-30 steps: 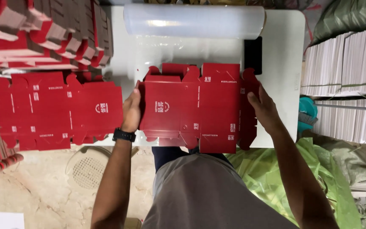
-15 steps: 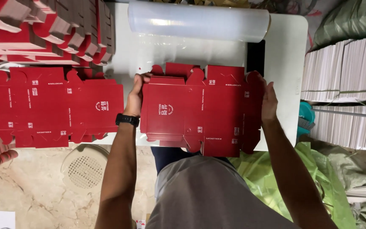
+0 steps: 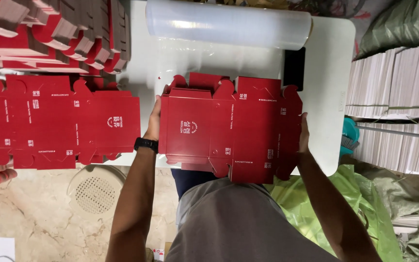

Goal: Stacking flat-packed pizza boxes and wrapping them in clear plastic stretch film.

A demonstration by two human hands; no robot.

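**Flat red cartons squared between two hands**

Over the near edge of the white worktop, a stack of flat red die-cut cartons is clamped sideways: left hand pressed on its left edge, right hand on its right edge, both grasping it. Thin card like this looks light and stiff but bendy at the flaps, so the straight side edges seem the safest hold. A second red stack lies left, a clear film roll far, white sheet piles right, green bags on the floor

left hand, right hand, both gripping
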